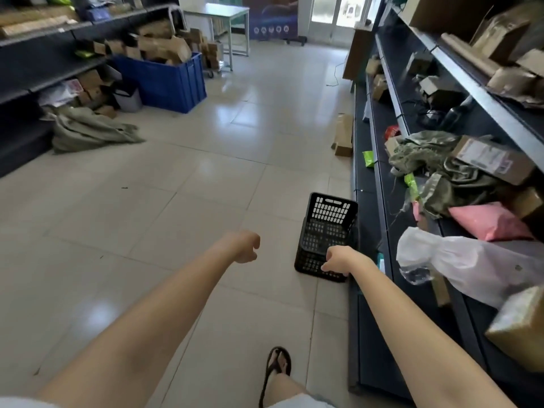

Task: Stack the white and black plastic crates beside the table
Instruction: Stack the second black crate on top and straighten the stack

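Note:
A black plastic crate (329, 222) stands on the tiled floor against the base of the right-hand shelving. It is tilted and looks nested in a second black crate (309, 265) beneath it. My right hand (338, 260) is at the near rim of these crates, fingers curled over the edge. Out in the air to the left of the crates, my left hand (244, 245) holds nothing, its fingers loosely curled. I see no white crate.
Dark shelving (379, 184) full of parcels and bags runs along the right. A blue bin (167, 83) of cardboard boxes, a small white bin (128, 98) and a grey sack (88, 131) lie at the left. A table (215, 11) stands at the back. My sandalled foot (278, 363) is below.

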Demonstrator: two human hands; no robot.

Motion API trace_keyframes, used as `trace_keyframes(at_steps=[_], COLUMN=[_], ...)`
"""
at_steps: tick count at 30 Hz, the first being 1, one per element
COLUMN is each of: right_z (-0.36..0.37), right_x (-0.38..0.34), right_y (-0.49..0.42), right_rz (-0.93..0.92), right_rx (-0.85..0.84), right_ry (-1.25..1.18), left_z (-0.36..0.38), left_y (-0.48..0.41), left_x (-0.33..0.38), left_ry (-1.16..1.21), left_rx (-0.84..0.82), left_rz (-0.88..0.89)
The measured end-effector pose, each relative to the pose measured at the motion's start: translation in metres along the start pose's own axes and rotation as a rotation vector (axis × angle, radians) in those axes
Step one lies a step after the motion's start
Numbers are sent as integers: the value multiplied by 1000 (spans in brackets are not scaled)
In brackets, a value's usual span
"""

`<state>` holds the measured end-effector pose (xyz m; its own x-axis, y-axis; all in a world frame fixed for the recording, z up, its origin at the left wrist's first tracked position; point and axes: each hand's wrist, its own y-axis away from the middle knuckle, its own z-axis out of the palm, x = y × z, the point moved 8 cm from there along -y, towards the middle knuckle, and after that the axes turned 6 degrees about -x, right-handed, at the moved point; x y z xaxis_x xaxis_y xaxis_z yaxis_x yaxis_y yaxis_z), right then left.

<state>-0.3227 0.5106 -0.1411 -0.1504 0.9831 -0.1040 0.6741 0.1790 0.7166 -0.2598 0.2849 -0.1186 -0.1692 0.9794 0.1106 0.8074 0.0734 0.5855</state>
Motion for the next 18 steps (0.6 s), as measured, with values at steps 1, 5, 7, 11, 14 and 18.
trace_keyframes(at_steps=[1, 5, 7, 11, 14, 18], right_z=[-16, -81, -114, -158, -180, -209], right_x=[1, 2, 0, -13, -24, -32], right_y=[-14, -57, -81, -121, -152, -208], right_rz=[8, 15, 13, 10, 14, 61], right_rx=[-1, -28, -5, 14, -2, -3], right_ry=[-8, 5, 5, -20, -45, -168], left_z=[-15, -77, -103, -135, -161, -198], left_y=[-16, -77, -105, -154, -200, -270], left_x=[3, 14, 17, 13, 1, -10], left_ry=[5, 53, 54, -1, -59, -129], left_rx=[8, 58, 100, 84, 81, 63], left_rz=[11, 76, 109, 147, 161, 212])
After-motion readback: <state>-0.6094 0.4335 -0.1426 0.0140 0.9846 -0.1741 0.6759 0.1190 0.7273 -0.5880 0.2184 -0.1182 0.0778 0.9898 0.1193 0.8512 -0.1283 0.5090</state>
